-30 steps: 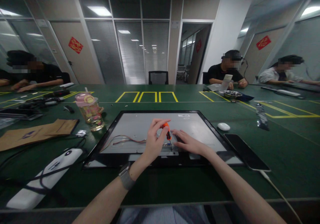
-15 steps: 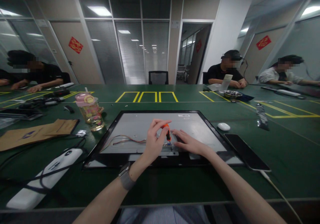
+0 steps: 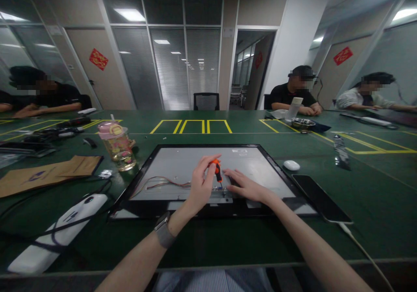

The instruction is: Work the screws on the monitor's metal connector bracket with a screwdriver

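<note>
Directly in front of the person, a small orange screwdriver (image 3: 216, 171) is pinched by the thumb and fingertips of the left hand (image 3: 201, 184). The fingers are curled closed around the handle, and nothing else is held by that hand. The tool is kept nearly upright. Its handle is at the top, against the fingertips, and its thin shaft is pointed down and slightly away from the palm, toward the other hand. The tip is set on a small metal strip (image 3: 219, 190) just below the grip, near the lower edge of the grey panel (image 3: 177, 161). Whether the tip is seated in a screw cannot be told.

The right hand (image 3: 248, 187) is laid just beside the tool, on the side away from the left palm. Its fingers are spread flat and pressed on the panel, and nothing is grasped by it. Its fingertips are brought close to the shaft but are kept apart from it.

A bundle of thin wires (image 3: 163, 182) is run across the panel on the far side of the left hand. A watch (image 3: 163, 232) is worn on the left wrist.
</note>
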A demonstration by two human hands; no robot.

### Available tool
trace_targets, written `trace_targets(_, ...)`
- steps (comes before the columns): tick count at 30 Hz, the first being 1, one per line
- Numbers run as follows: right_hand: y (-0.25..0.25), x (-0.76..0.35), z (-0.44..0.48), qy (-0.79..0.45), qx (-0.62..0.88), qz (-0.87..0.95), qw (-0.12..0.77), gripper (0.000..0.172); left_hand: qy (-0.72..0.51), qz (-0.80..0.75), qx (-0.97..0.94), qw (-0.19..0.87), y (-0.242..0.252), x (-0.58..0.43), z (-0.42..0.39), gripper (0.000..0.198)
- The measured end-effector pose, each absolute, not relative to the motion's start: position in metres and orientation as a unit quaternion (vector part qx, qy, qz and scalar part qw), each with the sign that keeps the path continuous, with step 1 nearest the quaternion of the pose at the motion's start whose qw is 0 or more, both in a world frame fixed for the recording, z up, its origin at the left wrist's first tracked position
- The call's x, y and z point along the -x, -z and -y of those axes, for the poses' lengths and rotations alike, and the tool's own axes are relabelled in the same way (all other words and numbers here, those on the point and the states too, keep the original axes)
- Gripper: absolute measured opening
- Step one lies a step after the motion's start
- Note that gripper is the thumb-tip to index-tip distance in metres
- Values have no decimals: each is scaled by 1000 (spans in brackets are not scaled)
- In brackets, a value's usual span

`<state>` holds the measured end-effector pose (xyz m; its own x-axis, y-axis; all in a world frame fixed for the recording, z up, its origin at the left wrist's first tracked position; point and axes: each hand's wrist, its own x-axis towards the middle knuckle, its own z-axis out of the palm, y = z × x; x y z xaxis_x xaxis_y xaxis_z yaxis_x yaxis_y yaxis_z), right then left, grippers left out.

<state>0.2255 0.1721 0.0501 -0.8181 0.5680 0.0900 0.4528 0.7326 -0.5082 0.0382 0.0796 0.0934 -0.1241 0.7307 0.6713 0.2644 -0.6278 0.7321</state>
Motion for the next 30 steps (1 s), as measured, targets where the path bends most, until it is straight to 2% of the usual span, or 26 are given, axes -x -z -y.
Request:
trace_targets(2, -50, -225, -172, -239, 272, 924, 124, 55, -637, -388, -638, 192, -94, -38, -79, 29)
trace_targets(8, -51, -225, -171, -241, 269, 925, 120, 56, -642, -395, -643, 139, -93, -38, -80, 22)
trace_targets(14, -52, -225, -171, -233, 265, 929, 115, 54, -642, -379, -634, 207, -94, -39, -79, 30)
trace_targets(21, -51, -225, -171, -243, 281, 921, 114, 61, -659, -399, -627, 116, -92, -40, -80, 17)
trace_targets(30, -51, -225, -173, -237, 267, 927, 118, 57, -649, -368, -630, 216, -93, -40, -77, 30)
